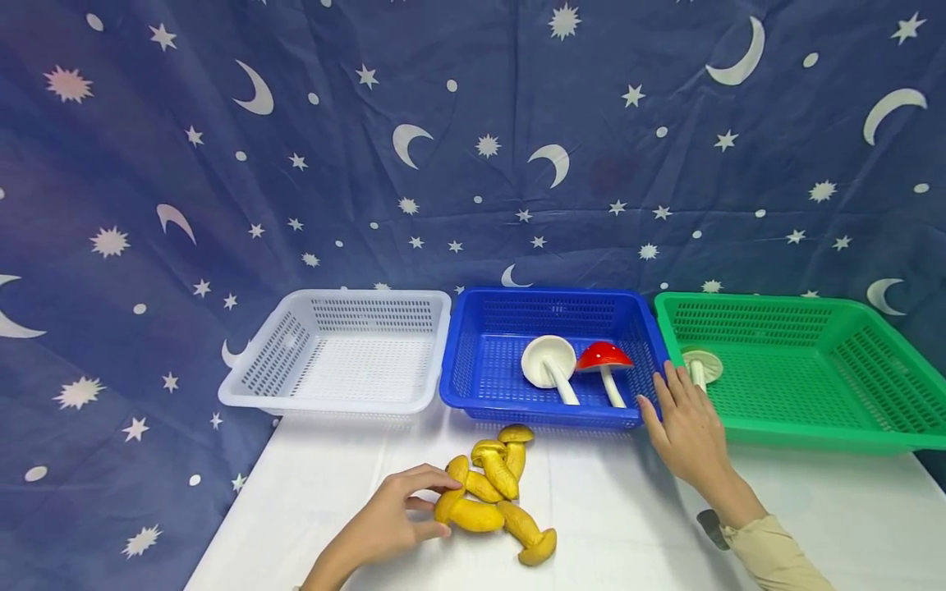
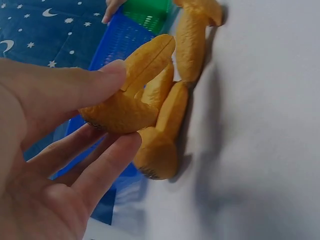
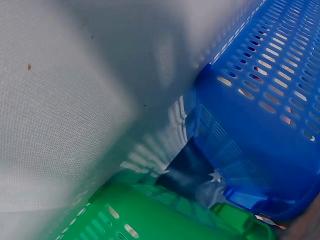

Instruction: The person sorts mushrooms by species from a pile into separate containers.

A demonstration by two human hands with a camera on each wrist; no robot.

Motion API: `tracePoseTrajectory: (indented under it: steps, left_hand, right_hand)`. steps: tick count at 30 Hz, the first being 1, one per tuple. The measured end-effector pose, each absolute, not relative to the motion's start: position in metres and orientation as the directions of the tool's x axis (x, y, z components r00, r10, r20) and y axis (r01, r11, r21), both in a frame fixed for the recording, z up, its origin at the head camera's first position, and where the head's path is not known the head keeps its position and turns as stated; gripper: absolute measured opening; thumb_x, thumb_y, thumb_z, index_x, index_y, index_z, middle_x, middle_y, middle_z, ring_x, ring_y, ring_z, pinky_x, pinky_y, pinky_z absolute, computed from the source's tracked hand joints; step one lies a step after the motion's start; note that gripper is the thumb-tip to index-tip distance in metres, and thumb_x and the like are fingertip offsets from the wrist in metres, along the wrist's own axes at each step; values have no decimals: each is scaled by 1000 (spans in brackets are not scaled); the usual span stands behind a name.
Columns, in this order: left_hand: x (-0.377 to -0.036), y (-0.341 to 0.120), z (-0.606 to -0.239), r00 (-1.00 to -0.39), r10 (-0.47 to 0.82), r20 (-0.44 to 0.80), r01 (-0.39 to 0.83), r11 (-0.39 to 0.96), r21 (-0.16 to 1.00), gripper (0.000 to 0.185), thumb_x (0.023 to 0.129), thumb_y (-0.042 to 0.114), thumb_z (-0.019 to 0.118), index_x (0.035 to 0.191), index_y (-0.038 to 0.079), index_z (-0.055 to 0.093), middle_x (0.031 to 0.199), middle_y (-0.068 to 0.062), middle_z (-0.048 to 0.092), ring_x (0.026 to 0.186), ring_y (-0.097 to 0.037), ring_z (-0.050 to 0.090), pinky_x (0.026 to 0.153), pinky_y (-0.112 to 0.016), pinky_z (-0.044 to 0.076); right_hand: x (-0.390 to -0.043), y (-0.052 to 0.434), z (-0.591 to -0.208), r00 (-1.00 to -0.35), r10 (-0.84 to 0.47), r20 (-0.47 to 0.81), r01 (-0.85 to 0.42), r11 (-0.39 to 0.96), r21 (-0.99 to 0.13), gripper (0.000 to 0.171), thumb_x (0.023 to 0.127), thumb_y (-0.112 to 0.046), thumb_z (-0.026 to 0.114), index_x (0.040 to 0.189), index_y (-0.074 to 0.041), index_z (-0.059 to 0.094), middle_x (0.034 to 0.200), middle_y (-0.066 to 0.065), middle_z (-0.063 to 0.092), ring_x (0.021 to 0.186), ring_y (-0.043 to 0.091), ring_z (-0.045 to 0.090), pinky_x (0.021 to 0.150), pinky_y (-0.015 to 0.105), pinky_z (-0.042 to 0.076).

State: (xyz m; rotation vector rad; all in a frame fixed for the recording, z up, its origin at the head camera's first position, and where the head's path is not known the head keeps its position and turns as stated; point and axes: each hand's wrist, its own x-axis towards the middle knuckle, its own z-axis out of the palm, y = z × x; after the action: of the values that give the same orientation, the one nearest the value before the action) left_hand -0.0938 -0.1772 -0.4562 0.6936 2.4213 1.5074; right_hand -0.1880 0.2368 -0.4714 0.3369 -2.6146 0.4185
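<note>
Yellow plastic toy mushrooms (image 1: 497, 497) lie heaped on the white worktop (image 1: 628, 509); the left hand (image 1: 388, 521) pinches one, the right hand (image 1: 683, 427) rests spread beside the blue perforated plastic basket (image 1: 480, 361).

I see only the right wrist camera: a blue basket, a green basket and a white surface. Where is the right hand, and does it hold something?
Observer: The right hand holds nothing. Its fingers are straight, at the gap between the blue basket and the green basket.
Operator: Is something inside the blue basket?
Observer: Yes, a white mushroom and a red mushroom lie side by side in it.
Operator: And what does the left hand do?
Observer: The left hand pinches one yellow mushroom between thumb and fingers, among the other yellow mushrooms on the table.
</note>
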Motion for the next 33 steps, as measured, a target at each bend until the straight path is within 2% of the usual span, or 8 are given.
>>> tracePoseTrajectory:
  steps: [8, 16, 25, 33]
  left_hand:
    - [-97, -187, -446, -885, 452, 116, 292, 344, 892, 47, 73, 1, 79, 117, 8, 64, 119, -3, 61, 110, -21, 57, 81, -27, 54]
    - [-101, -196, -433, -903, 413, 120, 285, 367, 885, 47, 74, 6, 79, 117, 16, 64, 118, 3, 61, 107, -21, 59, 82, -25, 53]
    - [-116, -206, -421, -908, 382, 170, 320, 374, 870, 49, 73, -4, 77, 117, 12, 65, 118, 1, 61, 106, -20, 60, 82, -29, 54]
    - [-127, -215, -410, -916, 357, 181, 323, 391, 862, 49, 74, -1, 77, 119, 14, 64, 118, -1, 61, 106, -20, 60, 83, -26, 53]
  right_hand:
    - [-191, 235, -472, -852, -182, 491, -321, 923, -213, 54, 97, -31, 49, 131, 11, 48, 143, 29, 35, 135, 44, 27, 110, 55, 19]
    - [-189, 237, -474, -851, -185, 491, -323, 922, -212, 55, 97, -30, 49, 132, 12, 46, 142, 30, 36, 134, 44, 28, 111, 55, 19]
    - [-188, 239, -474, -851, -188, 491, -320, 926, -200, 59, 99, -33, 43, 136, 13, 38, 143, 30, 35, 134, 44, 28, 113, 52, 16]
    - [-189, 238, -475, -845, -188, 501, -321, 927, -193, 59, 98, -32, 45, 136, 13, 39, 143, 30, 35, 134, 44, 28, 112, 53, 18]
